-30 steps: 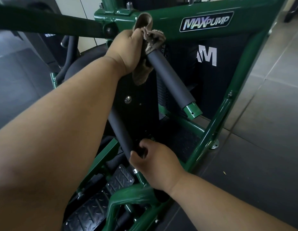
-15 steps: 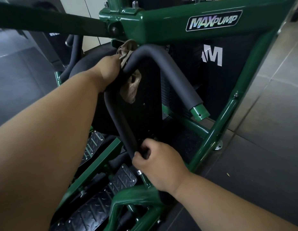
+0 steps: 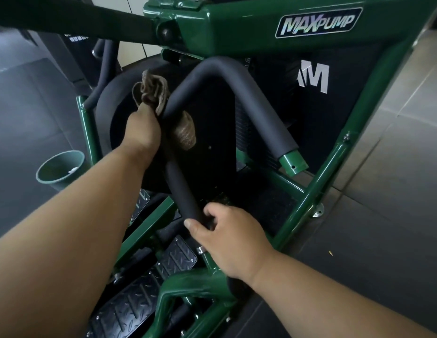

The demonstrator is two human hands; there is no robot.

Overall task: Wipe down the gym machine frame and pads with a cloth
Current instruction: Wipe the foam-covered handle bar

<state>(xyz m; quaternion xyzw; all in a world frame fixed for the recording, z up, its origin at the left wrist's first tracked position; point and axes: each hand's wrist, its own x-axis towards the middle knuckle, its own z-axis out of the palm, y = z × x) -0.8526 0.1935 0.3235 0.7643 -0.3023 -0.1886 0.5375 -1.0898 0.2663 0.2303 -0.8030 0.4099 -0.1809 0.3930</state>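
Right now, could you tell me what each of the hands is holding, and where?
The left hand grips the brown cloth wrapped round the foam-padded handlebar below its bend; the right hand grips the bar's lower end.

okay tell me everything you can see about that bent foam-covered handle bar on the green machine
The handle bar is a tube bent into an inverted V, sleeved in dark grey, matte foam. Its right leg slopes down to a bare green metal end with a small hole. The left hand wraps a crumpled brown cloth round the upper left leg; a fold of cloth hangs behind it. The right hand grips the lower end of that leg.
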